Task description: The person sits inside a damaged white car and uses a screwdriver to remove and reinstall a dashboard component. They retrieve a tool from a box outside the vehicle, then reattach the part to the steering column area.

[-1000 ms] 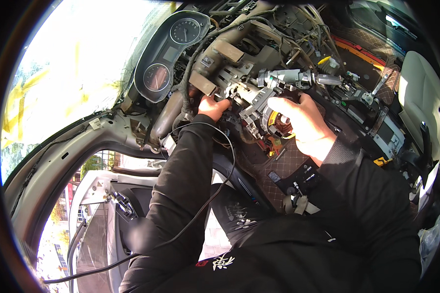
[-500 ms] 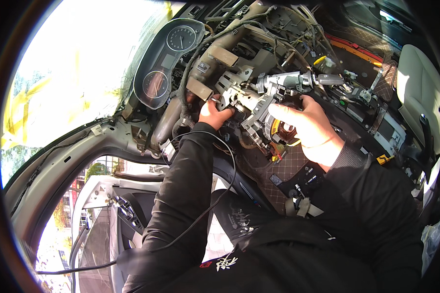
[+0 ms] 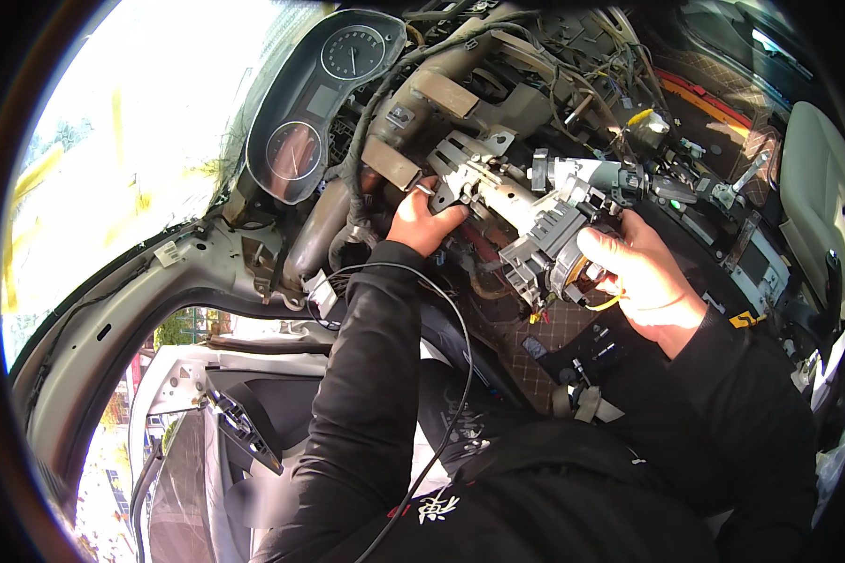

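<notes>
A metal steering column runs from the dashboard beam toward the right. At its beam end, my left hand is closed around the mounting bracket, thumb along the near side. My right hand grips the round end of the switch unit at the column's other end. Its thumb lies on top, and the other fingers are partly hidden behind. A yellow ring shows beside that hand. Beyond the switch unit, a grey cylindrical housing sticks out sideways.
The brown dashboard beam is bare, with a black wiring harness along it. The instrument cluster stands at the left. A thin black cable crosses over my left sleeve. A light seat is at far right.
My right hand has moved right and nearer to me, with the switch unit in it. More of the column's pale tube shows. My left hand keeps its place on the bracket.
</notes>
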